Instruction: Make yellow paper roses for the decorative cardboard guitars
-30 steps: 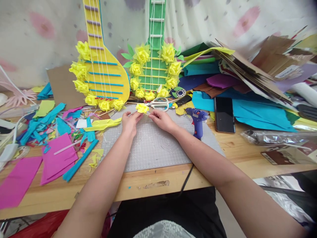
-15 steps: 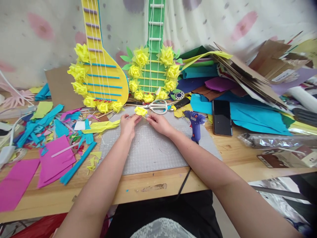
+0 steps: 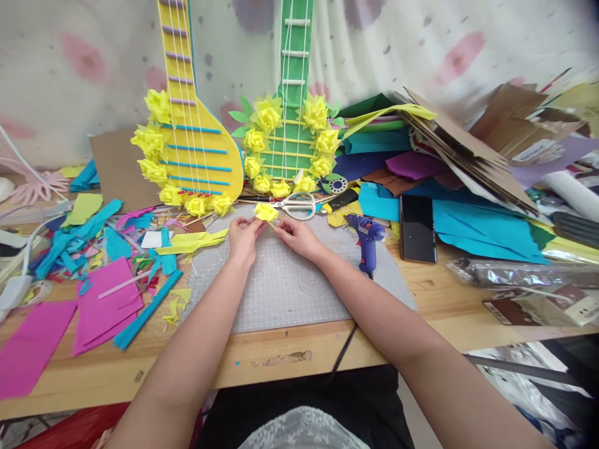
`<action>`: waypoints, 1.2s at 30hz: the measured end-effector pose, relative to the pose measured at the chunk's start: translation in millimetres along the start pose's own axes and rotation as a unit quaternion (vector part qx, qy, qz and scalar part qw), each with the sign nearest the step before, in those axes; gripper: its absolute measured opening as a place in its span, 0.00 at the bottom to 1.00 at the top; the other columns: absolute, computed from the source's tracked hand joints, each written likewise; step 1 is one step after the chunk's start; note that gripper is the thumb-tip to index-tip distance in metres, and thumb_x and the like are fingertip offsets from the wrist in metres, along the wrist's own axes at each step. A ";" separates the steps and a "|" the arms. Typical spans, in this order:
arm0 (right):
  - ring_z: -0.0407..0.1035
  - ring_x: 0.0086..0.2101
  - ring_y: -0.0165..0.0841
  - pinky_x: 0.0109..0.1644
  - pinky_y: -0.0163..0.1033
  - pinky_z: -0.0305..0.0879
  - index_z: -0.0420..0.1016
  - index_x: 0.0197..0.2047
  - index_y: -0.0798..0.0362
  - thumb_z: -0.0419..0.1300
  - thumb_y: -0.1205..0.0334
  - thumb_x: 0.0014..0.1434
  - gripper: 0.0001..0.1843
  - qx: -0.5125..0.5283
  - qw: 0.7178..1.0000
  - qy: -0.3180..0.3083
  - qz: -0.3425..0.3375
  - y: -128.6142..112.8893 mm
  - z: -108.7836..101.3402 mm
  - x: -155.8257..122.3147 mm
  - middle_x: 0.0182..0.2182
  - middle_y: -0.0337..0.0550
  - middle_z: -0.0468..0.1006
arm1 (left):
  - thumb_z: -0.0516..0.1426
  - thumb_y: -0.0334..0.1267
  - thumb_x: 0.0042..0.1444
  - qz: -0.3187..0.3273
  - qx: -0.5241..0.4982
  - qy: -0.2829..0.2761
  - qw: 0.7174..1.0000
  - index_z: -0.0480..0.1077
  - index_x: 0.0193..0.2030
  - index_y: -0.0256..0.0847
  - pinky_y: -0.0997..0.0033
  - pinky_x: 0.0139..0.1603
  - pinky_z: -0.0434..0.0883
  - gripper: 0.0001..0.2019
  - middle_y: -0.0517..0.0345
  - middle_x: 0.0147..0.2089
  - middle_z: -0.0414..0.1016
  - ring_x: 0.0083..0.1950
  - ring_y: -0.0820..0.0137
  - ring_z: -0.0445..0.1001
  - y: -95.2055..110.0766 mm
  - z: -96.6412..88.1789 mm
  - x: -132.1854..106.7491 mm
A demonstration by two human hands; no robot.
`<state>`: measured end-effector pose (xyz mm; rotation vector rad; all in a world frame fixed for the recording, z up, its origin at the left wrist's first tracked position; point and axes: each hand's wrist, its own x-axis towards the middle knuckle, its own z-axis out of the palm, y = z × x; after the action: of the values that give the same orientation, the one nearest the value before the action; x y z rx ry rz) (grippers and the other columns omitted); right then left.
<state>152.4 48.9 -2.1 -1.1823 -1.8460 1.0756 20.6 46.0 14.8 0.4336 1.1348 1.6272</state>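
A small yellow paper flower (image 3: 266,212) is held up over the grey cutting mat (image 3: 290,293). My left hand (image 3: 244,239) pinches it at its left side, fingers closed. From the right, my right hand (image 3: 297,238) has its fingertips closed at the flower's lower edge, seemingly on its thin stem end; the fingers partly hide that spot. Just behind the flower lie white-handled scissors (image 3: 299,206). A blue glue gun (image 3: 367,240) rests on the mat to the right of my right hand.
A yellow paper instrument (image 3: 206,149) and a green one (image 3: 296,112), both trimmed with yellow flowers, lean at the back. Paper scraps (image 3: 110,240) and pink sheets (image 3: 107,305) cover the left. A phone (image 3: 418,227), blue paper (image 3: 486,231) and cardboard (image 3: 477,149) crowd the right.
The camera view has tilted slightly. Both hands stay at the flower, which has turned a little; my right fingertips sit slightly lower beneath it.
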 end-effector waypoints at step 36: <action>0.66 0.33 0.28 0.40 0.39 0.66 0.61 0.24 0.52 0.62 0.50 0.44 0.17 0.406 0.913 0.010 0.049 -6.7 -10.9 2.9 0.29 0.36 0.68 | 0.59 0.28 0.38 0.054 0.125 -0.101 0.985 0.62 0.31 0.39 0.71 0.33 0.71 0.12 0.63 0.28 0.70 0.29 0.74 0.71 0.7 -11.6 12.0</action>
<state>158.5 52.9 8.8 -0.7667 -1.1069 1.6524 7.0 51.4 6.7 0.8184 1.1804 1.4987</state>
